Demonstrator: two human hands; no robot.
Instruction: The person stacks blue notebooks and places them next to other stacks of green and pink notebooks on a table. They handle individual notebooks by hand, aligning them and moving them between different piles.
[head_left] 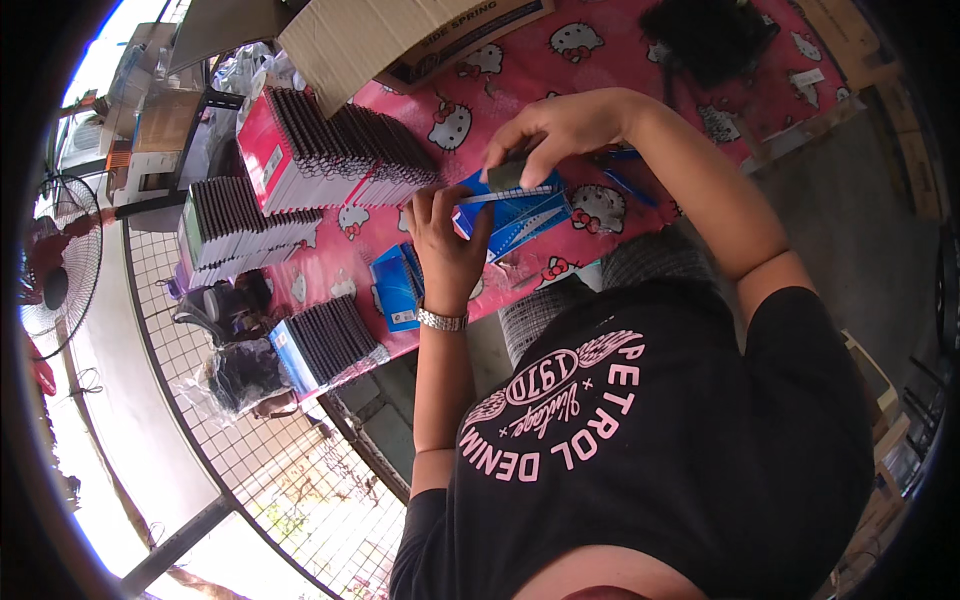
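Head view shows us blue covers (525,212) on the pink tablecloth (625,70), apparently steadied by the left hand (448,243) at their edge; whether its parted fingers pinch them, we cannot tell. The right hand (560,138) pinches a dark block (508,178) over them. Coil-bound notebooks (345,150) stand leftward, perhaps stacked for reach.

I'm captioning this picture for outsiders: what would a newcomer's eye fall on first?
Probably the bright pink table cover printed with white cartoon cats, across the upper middle. Then the tall stack of pink-covered, dark spiral-bound notebooks standing at its upper left. At the centre, the bare right hand grips a dark green block over flat blue punched covers.
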